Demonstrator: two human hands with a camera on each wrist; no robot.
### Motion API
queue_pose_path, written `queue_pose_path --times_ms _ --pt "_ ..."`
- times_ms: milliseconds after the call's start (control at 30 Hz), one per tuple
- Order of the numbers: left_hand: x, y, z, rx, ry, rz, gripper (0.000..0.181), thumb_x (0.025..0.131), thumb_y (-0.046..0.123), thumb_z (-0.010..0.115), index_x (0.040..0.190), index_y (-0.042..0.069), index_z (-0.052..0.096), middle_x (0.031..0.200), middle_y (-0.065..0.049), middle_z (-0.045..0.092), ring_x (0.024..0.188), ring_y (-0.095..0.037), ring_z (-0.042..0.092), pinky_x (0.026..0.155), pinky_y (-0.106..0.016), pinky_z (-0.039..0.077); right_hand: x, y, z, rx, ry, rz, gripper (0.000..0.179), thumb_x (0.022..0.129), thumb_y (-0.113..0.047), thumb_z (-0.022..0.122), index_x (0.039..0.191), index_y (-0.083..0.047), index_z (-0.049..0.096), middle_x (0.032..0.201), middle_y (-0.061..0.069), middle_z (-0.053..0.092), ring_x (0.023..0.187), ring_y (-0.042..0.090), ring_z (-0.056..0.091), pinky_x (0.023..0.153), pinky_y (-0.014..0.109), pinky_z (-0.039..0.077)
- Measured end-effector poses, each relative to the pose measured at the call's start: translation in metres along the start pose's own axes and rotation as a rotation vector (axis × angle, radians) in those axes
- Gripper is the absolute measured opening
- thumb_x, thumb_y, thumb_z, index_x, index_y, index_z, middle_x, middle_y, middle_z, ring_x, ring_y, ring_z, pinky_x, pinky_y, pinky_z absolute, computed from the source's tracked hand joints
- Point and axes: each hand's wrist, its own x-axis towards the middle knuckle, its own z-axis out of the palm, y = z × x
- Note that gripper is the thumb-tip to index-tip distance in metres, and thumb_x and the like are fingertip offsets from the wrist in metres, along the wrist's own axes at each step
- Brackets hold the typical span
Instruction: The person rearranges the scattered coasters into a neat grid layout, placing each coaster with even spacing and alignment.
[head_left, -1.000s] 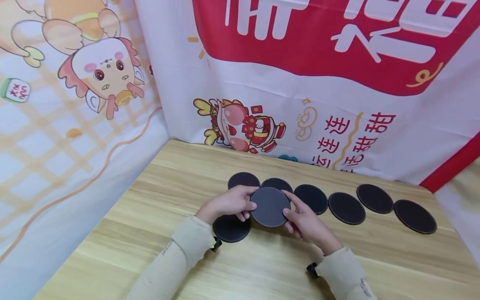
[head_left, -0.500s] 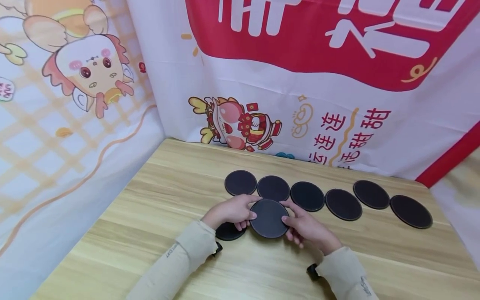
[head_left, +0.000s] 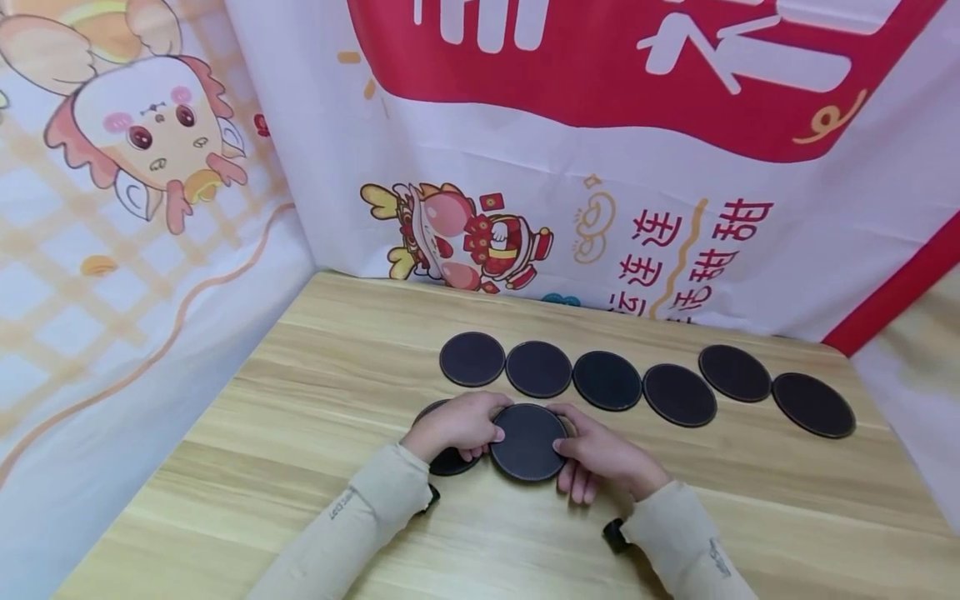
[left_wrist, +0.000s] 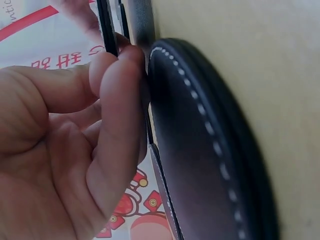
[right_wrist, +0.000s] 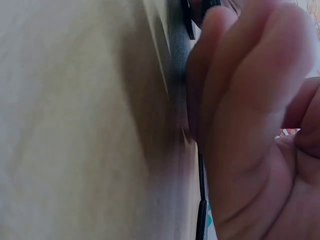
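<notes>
A round black coaster (head_left: 529,443) is held between both hands in the head view, just above or at the table. My left hand (head_left: 461,425) pinches its left edge, the thumb on top. My right hand (head_left: 603,450) grips the right edge in the same way, with other fingers bent below. Beneath the left hand lies another coaster (head_left: 450,462), partly covered by the hand; in the left wrist view this stitched coaster (left_wrist: 200,150) lies flat beside the fingers. The right wrist view shows the right hand (right_wrist: 260,110) close over the wood, the coaster mostly hidden.
Several black coasters form a row behind the hands, from the left one (head_left: 472,359) past a middle one (head_left: 607,381) to the rightmost (head_left: 813,405). They lie on a wood-grain table (head_left: 247,467). A printed cloth (head_left: 622,158) hangs along the table's back edge.
Both hands have brought the held coaster toward the person and lower, away from the row. It now sits beside the lone near coaster. The head view has shifted slightly; the row stays put.
</notes>
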Motion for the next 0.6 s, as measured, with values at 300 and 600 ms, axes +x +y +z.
queue_pose_path --times_ms 300,600 --pt "-0.0015 0.0098 0.0020 0.151 0.027 0.032 0.049 0.098 0.008 0.063 0.146 0.009 0.052 0.060 -0.003 0.059 0.042 -0.015 0.052 0.041 -0.026 0.045 -0.0001 0.0002 -0.0069 -0.009 0.016 0.019 0.059 0.106 -0.007 0.043 0.159 -0.018 0.021 0.067 0.023 0.067 0.040 0.018 0.060 0.038 0.030 0.050" --pt "0.0044 0.0063 0.0032 0.321 0.061 0.056 0.044 0.094 0.015 0.070 0.135 0.008 0.059 0.107 -0.005 0.067 0.078 -0.016 0.064 0.076 -0.031 0.050 0.0010 -0.0001 -0.0089 -0.002 0.004 0.030 0.058 0.106 -0.006 0.042 0.159 -0.017 0.020 0.067 0.021 0.066 0.042 0.017 0.061 0.039 0.030 0.051"
